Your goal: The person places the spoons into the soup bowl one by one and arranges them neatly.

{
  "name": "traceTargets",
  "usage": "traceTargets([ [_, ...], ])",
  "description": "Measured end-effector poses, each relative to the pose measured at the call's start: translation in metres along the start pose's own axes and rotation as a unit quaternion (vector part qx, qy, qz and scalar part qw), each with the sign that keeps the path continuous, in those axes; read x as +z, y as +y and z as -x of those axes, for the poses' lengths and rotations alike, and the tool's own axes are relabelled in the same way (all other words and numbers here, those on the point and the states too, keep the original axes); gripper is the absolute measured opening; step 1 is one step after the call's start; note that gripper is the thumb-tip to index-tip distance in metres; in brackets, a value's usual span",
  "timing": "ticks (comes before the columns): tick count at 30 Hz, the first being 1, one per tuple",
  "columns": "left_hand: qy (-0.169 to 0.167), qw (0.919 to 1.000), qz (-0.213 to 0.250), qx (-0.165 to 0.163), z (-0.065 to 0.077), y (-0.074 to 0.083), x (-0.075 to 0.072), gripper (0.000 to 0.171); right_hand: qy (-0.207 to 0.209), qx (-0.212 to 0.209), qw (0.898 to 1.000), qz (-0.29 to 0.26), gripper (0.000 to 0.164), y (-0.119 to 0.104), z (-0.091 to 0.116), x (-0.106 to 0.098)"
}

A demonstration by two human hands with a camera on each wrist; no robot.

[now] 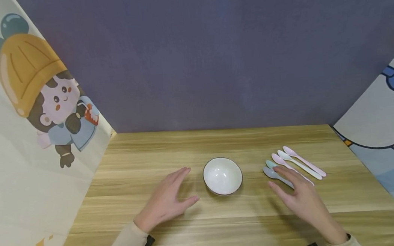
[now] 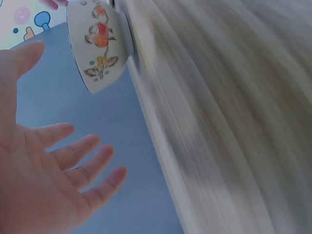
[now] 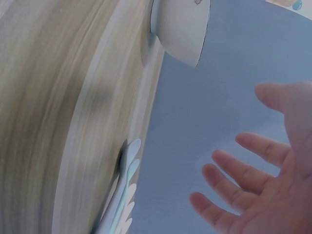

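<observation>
White-glazed in the head view, looks like a light, stiff bowl [image 1: 223, 176], probably slick and easily chipped, standing upright on the table [image 1: 223, 223] between left hand [image 1: 166, 200] and right hand [image 1: 299, 195], touching neither, with five spoons [image 1: 301, 164] partly hidden behind the right. In the left wrist view, shows a printed, flaring side, likely best held from opposite sides below the rim, with left palm in sight and fingers [image 2: 92, 165] apart, clamped on nothing. In the right wrist view, likewise shows right fingers [image 3: 243, 171] spread and holding nothing, seemingly above the spoons.
</observation>
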State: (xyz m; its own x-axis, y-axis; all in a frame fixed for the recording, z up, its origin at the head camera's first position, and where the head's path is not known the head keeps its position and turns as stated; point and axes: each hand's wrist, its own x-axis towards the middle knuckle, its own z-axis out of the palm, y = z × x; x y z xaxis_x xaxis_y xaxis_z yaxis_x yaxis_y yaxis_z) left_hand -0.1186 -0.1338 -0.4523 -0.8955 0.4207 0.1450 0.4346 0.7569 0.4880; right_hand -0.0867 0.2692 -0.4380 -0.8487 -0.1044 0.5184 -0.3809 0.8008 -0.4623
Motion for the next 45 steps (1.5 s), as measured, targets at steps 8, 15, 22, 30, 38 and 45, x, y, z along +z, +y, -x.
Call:
traceTargets([
  [8, -0.011, 0.9996, 0.023, 0.01, -0.012, 0.007, 0.011, 0.094, 0.004, -0.025, 1.0, -0.006, 0.05, 0.007, -0.004, -0.001],
  [15, -0.013, 0.9995, 0.023, 0.016, -0.019, 0.011, 0.019, 0.092, -0.003, -0.021, 1.0, -0.006, 0.046, 0.024, -0.008, 0.0],
  [22, -0.004, 0.9994, 0.028, 0.02, -0.022, 0.015, 0.022, 0.089, -0.001, 0.005, 1.0, 0.005, 0.042, 0.045, -0.015, -0.004],
  [30, 0.001, 0.9987, 0.036, 0.036, -0.025, 0.017, 0.027, 0.087, -0.064, 0.094, 0.994, 0.004, 0.041, 0.064, -0.021, -0.009],
  [38, 0.003, 0.9985, 0.039, 0.039, -0.028, 0.021, 0.028, 0.087, -0.059, 0.11, 0.992, 0.009, 0.041, 0.085, -0.025, -0.014],
  [45, 0.0, 0.9987, 0.035, 0.037, -0.029, 0.02, 0.029, 0.089, -0.058, 0.102, 0.993, 0.016, 0.038, 0.099, -0.034, -0.018],
])
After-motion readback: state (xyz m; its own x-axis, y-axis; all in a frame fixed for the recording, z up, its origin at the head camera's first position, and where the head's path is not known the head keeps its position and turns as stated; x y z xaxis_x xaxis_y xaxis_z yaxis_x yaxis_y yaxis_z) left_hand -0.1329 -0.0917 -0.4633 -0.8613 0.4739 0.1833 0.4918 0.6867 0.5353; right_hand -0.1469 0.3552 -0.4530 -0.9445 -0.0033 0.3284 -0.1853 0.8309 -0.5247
